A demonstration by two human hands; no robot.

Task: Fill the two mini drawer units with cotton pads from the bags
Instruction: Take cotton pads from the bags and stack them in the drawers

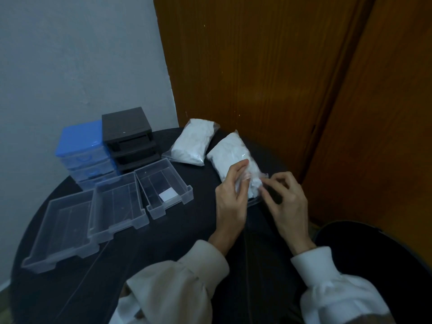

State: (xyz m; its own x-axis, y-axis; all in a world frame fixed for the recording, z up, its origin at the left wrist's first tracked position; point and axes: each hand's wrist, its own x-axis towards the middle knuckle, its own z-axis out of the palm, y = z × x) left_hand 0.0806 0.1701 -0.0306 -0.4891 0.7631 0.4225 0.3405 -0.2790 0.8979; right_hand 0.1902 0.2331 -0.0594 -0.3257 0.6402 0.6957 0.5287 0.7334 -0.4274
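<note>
Dark round tabletop (pixel 163 253) tucked into a corner, pale wall on one side and wooden panels (pixel 268 66) on the other; both hands are up at the near end of a clear bag of cotton pads (pixel 233 157). Left hand (pixel 230 199) has its fingers curled against the bag's side, thumb on the plastic; right hand (pixel 286 202) is pinching the bag's open edge with curled fingertips (looks like some white cotton is poking out right there). Just beyond it, a second bag of cotton pads (pixel 194 143) lies flat, close beside the first but whether they touch I can't tell. Further left, three clear drawers sit pulled out in a row: small drawer (pixel 163 185) with a white square in it, middle drawer (pixel 117 206), then the big drawer (pixel 60 228). Behind those stand the black drawer unit (pixel 126 127) and the blue drawer unit (pixel 81 148), side by side and touching. Cream sleeves (pixel 187 277) at the bottom.
</note>
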